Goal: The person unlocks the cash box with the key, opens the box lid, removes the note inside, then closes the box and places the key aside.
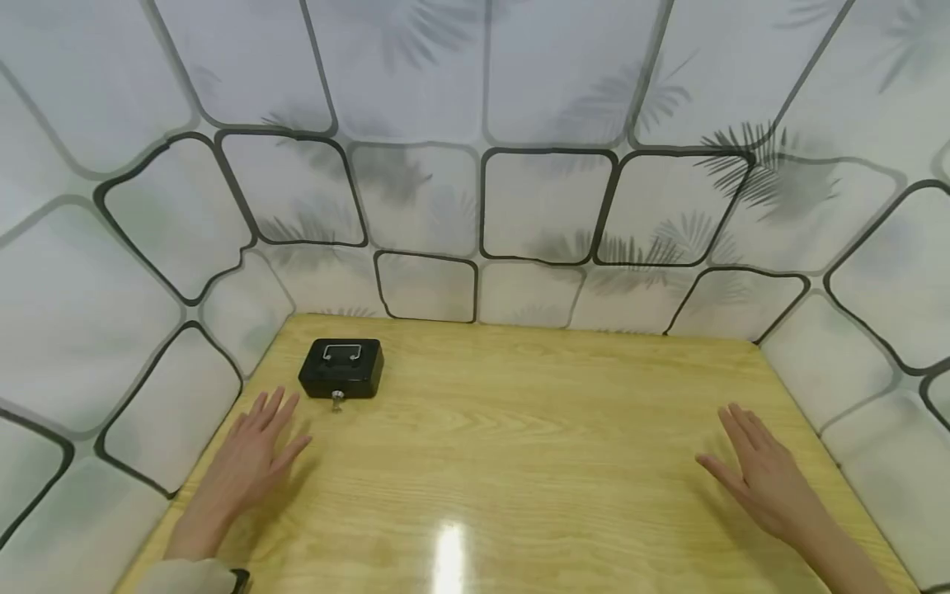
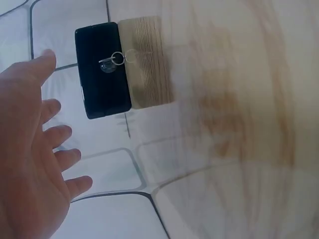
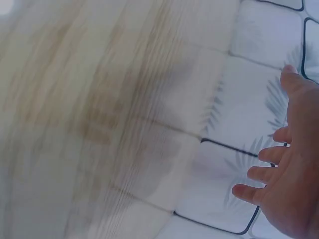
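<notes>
- Your left hand lies with its fingers straight and spread, palm down, over the left side of the wooden table. It holds nothing.
- The black cash box sits near the far left corner of the table, just beyond your left fingertips and not touching them.
- The box is closed, with a metal handle lying flat on its lid.
- A small key sticks out of the lock on the side of the box facing you. In the left wrist view the key shows with its ring on the front of the box, and your left hand is spread wide beside it.
- Your right hand is also relaxed, fingers straight and slightly apart, palm down over the right side of the table, well apart from the box. It grasps nothing.
- The right wrist view shows the right hand with fingers loosely extended; the table there is blurred.
- A white wall patterned with dark rounded outlines and grey leaf shadows surrounds the table on three sides.
- A beige sleeve covers your left wrist.
</notes>
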